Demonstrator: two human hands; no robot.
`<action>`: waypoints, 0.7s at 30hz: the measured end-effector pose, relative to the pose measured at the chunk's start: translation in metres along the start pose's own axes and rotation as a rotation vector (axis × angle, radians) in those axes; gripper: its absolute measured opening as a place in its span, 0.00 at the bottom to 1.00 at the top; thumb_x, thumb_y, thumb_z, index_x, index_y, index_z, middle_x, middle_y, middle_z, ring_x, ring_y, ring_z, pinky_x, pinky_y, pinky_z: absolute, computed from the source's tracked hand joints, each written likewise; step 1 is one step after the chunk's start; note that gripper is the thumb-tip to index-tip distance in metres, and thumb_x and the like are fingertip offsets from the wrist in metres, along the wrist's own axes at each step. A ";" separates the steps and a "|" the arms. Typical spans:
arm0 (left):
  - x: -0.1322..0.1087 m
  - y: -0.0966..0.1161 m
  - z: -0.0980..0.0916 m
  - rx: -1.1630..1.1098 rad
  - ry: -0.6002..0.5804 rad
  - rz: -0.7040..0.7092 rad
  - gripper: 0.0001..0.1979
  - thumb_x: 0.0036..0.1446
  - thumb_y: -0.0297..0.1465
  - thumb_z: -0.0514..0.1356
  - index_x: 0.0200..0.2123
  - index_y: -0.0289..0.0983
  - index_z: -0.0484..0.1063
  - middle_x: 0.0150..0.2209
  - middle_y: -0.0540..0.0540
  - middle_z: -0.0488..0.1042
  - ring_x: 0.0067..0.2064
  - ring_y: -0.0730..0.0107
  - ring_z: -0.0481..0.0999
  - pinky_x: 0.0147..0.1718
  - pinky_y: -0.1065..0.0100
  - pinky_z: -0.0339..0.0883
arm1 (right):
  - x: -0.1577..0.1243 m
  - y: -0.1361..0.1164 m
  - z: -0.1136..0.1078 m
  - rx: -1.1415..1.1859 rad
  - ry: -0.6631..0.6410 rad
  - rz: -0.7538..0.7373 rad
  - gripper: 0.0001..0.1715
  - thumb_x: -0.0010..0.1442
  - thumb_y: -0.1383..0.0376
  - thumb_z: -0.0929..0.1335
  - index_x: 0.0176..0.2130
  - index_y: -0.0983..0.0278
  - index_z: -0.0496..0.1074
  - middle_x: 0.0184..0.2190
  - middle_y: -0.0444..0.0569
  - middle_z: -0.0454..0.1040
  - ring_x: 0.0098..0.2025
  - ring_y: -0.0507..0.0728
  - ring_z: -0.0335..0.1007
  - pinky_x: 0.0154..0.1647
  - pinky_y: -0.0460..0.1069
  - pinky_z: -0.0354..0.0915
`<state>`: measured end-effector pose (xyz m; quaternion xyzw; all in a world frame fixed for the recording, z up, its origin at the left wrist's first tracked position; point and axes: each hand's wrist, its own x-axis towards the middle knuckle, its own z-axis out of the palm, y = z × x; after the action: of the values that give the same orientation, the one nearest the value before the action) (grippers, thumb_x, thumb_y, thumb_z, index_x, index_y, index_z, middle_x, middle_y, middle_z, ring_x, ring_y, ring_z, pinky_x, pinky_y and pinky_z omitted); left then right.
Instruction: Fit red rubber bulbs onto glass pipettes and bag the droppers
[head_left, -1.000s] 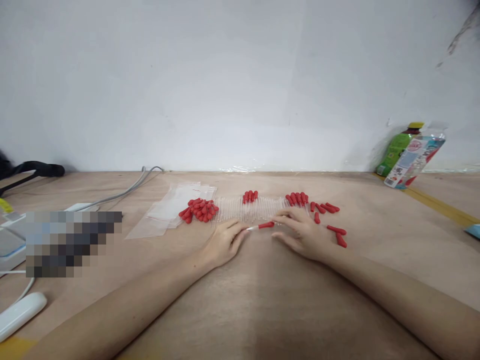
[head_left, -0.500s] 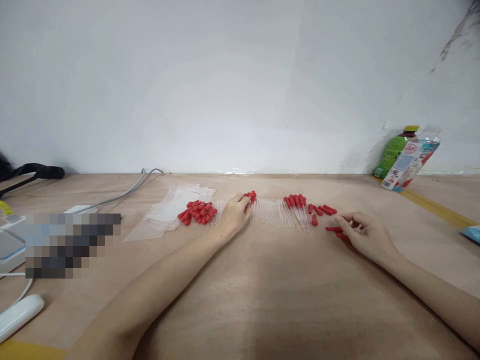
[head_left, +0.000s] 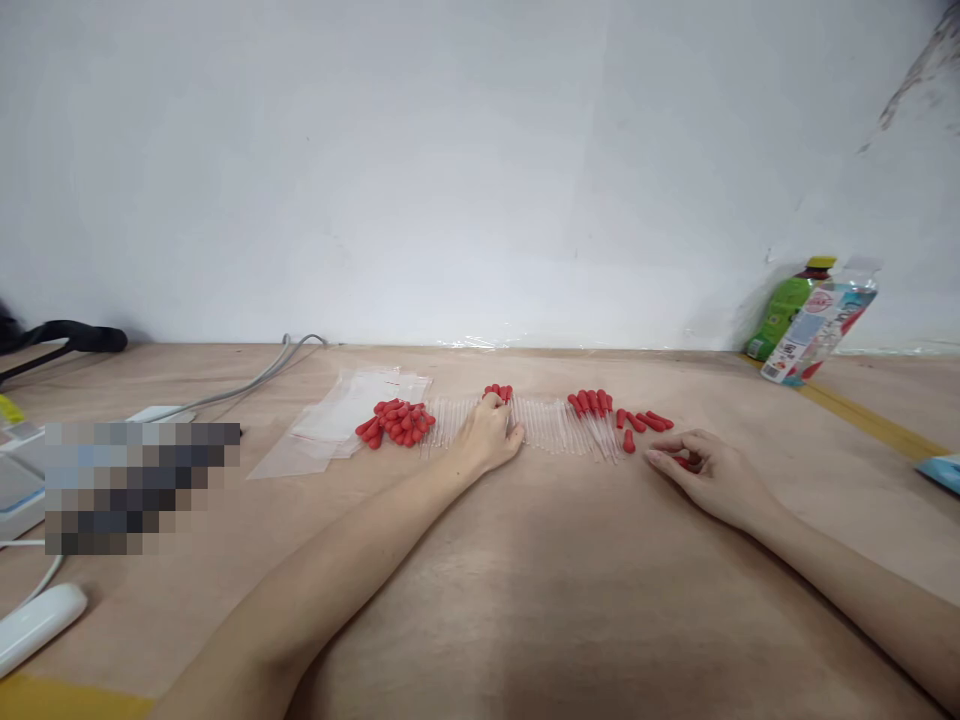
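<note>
My left hand [head_left: 487, 436] rests on the middle of a row of clear dropper tubes [head_left: 551, 425]. Its curled fingertips touch a small group of red dropper bulbs [head_left: 504, 391] at the tubes' far ends, and the thumb is apart. My right hand [head_left: 709, 475] lies low over the table at the right, thumb and fingers apart around loose red rubber bulbs [head_left: 684, 462], partly hidden beneath it. Several more loose bulbs [head_left: 637, 421] lie just beyond its fingertips. Between the hands, droppers with red bulbs fitted [head_left: 591, 402] lie side by side.
A heap of red-bulbed droppers [head_left: 397, 423] lies left of the row, beside clear plastic bags [head_left: 319, 435]. Grey cables [head_left: 247, 385] and a white device [head_left: 41, 625] are further left. Bottles [head_left: 787, 315] and a printed package [head_left: 817, 335] stand by the wall at right.
My left hand has shifted slightly right and nearer, its thumb now spread from the fingers. My right hand has moved a little left, covering more of the loose bulbs.
</note>
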<state>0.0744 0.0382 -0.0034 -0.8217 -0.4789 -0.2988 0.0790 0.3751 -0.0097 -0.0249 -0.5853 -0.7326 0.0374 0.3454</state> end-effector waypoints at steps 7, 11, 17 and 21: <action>0.017 -0.024 -0.024 0.043 0.047 -0.197 0.12 0.54 0.29 0.50 0.36 0.34 0.72 0.37 0.42 0.69 0.40 0.65 0.70 0.43 0.66 0.63 | 0.000 0.003 0.001 -0.048 -0.037 0.006 0.20 0.53 0.51 0.62 0.36 0.62 0.73 0.37 0.50 0.72 0.33 0.56 0.68 0.35 0.51 0.64; 0.025 -0.048 -0.036 0.110 -0.029 -0.358 0.08 0.48 0.28 0.55 0.29 0.34 0.74 0.34 0.41 0.70 0.42 0.60 0.69 0.41 0.64 0.63 | 0.000 0.003 0.000 -0.042 -0.067 -0.038 0.19 0.53 0.53 0.63 0.36 0.61 0.73 0.38 0.50 0.72 0.39 0.57 0.68 0.39 0.52 0.64; 0.023 -0.048 -0.028 0.133 -0.152 -0.391 0.08 0.43 0.34 0.59 0.27 0.37 0.75 0.35 0.42 0.71 0.43 0.59 0.69 0.42 0.65 0.62 | 0.000 0.001 -0.002 -0.015 -0.074 -0.048 0.15 0.53 0.55 0.63 0.34 0.61 0.73 0.37 0.50 0.72 0.37 0.57 0.68 0.37 0.51 0.65; 0.026 -0.041 -0.025 0.164 -0.191 -0.398 0.09 0.43 0.35 0.59 0.28 0.39 0.75 0.36 0.42 0.71 0.44 0.58 0.68 0.44 0.64 0.60 | -0.001 0.001 -0.002 -0.016 -0.069 -0.045 0.16 0.54 0.55 0.62 0.33 0.61 0.73 0.36 0.50 0.71 0.35 0.56 0.68 0.34 0.51 0.64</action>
<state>0.0390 0.0688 0.0250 -0.7265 -0.6594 -0.1892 0.0394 0.3774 -0.0108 -0.0244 -0.5698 -0.7574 0.0440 0.3158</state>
